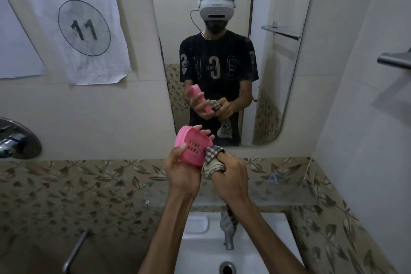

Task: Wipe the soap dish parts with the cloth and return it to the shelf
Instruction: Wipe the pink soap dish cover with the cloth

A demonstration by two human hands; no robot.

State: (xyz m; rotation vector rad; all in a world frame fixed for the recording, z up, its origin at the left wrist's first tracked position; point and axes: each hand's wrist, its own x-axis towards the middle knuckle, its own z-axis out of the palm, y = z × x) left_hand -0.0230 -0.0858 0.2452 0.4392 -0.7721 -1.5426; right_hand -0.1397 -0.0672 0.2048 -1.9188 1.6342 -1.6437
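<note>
Bathroom wall tiles and a mirror (231, 51) fill the background above a white sink (200, 240). Wiping is under way. At frame centre the left hand (181, 171) grips the pink soap dish (193, 148), thumb on its slotted face, fingers curled behind. Beside it the right hand (231, 176) is closed round the checked cloth (212, 160), pressing it against the dish's lower right edge. Next probably comes turning the dish to wipe other faces, then setting it on the glass shelf (284, 191) lower right.
</note>
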